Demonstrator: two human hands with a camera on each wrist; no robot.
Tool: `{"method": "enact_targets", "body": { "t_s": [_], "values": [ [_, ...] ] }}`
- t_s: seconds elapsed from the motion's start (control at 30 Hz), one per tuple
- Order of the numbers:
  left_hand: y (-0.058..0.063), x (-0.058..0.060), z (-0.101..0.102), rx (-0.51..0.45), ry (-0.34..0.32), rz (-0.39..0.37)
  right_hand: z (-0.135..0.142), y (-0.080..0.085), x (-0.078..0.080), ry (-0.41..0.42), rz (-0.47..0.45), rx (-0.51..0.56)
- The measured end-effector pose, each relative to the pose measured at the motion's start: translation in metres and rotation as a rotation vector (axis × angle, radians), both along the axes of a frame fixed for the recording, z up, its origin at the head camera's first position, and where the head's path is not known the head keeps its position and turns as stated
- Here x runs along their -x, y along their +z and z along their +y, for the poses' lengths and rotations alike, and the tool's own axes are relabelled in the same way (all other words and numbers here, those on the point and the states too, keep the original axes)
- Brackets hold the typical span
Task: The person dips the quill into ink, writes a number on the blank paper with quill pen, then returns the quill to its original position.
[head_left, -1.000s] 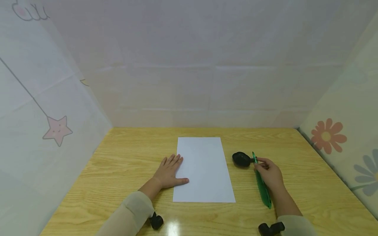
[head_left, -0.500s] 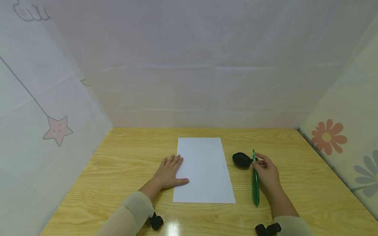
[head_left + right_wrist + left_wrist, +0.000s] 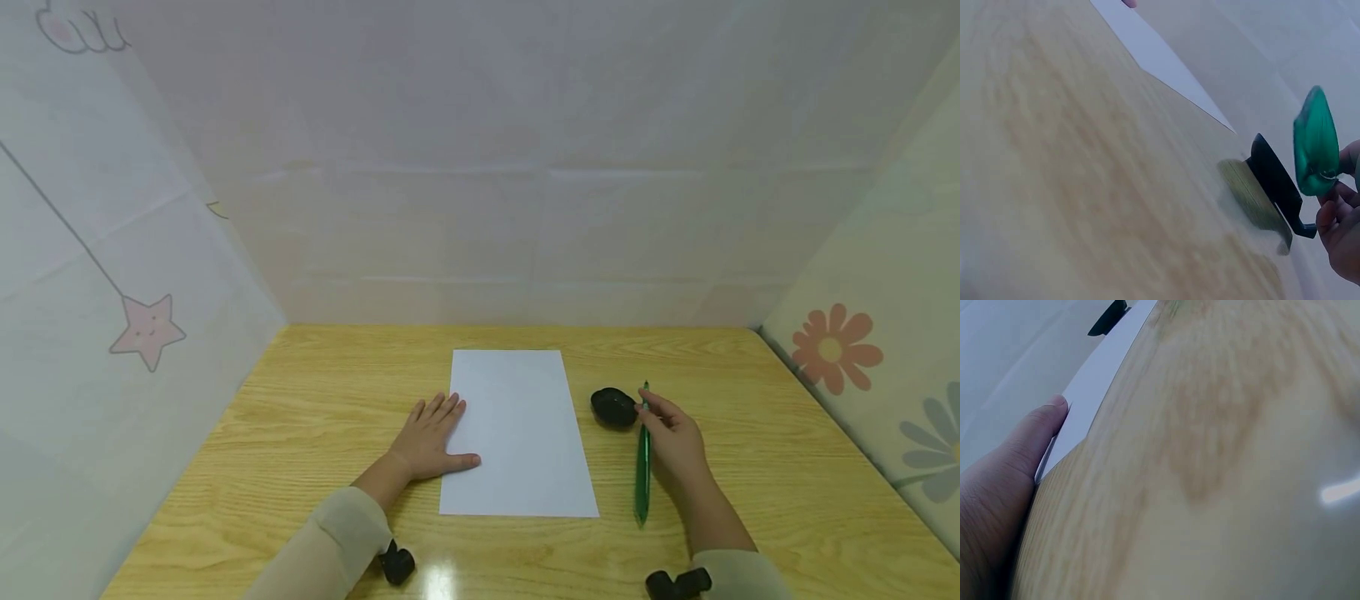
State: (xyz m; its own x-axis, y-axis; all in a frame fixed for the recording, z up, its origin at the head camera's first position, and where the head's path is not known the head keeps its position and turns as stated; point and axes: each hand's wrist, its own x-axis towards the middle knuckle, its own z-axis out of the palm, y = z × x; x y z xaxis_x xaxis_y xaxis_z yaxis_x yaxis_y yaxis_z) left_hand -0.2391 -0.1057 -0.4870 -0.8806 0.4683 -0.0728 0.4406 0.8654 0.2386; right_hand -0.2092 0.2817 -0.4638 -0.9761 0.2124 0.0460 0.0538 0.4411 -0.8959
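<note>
My left hand lies spread at the left edge of a white sheet of paper, fingertips and thumb over the sheet. In the left wrist view its thumb rests at the paper's edge. My right hand pinches a green, see-through feather-shaped pen between thumb and fingers, near its thin pointed end. That point faces away from me, and the broad end hangs toward me. Just left of these fingers stands a small black dish-like thing; the right wrist view shows its short stem.
All of this is on a pale wooden table. A pale patterned cloth hangs behind it and at both sides. A black wrist device sits at the left cuff, another device at the right cuff.
My right hand has moved slightly left, toward the black dish-like thing, and now covers its stem. The pen's broad end has swung left and turned edge-on. The left hand and paper stay put.
</note>
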Motion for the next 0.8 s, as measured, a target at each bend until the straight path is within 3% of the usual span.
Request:
{"method": "enact_targets", "body": {
  "t_s": [0.1,0.33,0.8],
  "values": [
    [0.0005,-0.0002,-0.0001,0.0,0.001,-0.002,-0.0002,0.0016,-0.0022,0.016,-0.005,0.045],
    [0.0026,-0.0015,0.0001,-0.008,0.002,-0.011,-0.0026,0.0059,-0.0057,0.017,0.024,0.277],
    [0.0034,-0.0021,0.0004,0.007,0.001,-0.006,-0.0025,0.0051,-0.0054,0.059,0.106,0.382]
  ]
}}
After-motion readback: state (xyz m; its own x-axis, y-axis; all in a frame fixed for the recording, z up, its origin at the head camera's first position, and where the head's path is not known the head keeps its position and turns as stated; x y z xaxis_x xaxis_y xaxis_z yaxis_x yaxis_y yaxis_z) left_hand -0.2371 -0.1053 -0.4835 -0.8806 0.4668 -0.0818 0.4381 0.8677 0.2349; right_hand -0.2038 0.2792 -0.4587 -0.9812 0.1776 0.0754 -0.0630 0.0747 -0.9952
